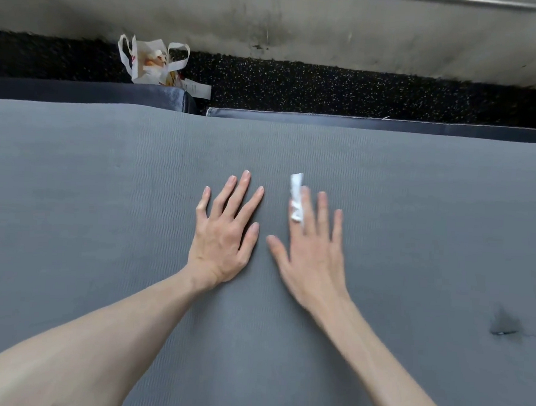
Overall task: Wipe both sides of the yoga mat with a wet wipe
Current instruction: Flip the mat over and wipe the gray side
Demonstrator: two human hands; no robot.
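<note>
A grey yoga mat (pixel 102 224) lies spread flat and fills most of the view. The left hand (pixel 224 234) rests palm-down on it near the middle, fingers straight and spread. Just beside it, the right hand (pixel 310 252) also lies flat with fingers straight, pressing a small white wet wipe (pixel 297 196) against the mat under the index finger. Beyond the mat's far edge, a white plastic bag (pixel 150 60) sits on the dark speckled floor (pixel 361 89) near a wall (pixel 303 23).

left hand (pixel 224 231): flat, palm down, fingers spread | right hand (pixel 310 252): flat, palm down, fingers straight, blurred | both forearms bare, stretched forward, converging
</note>
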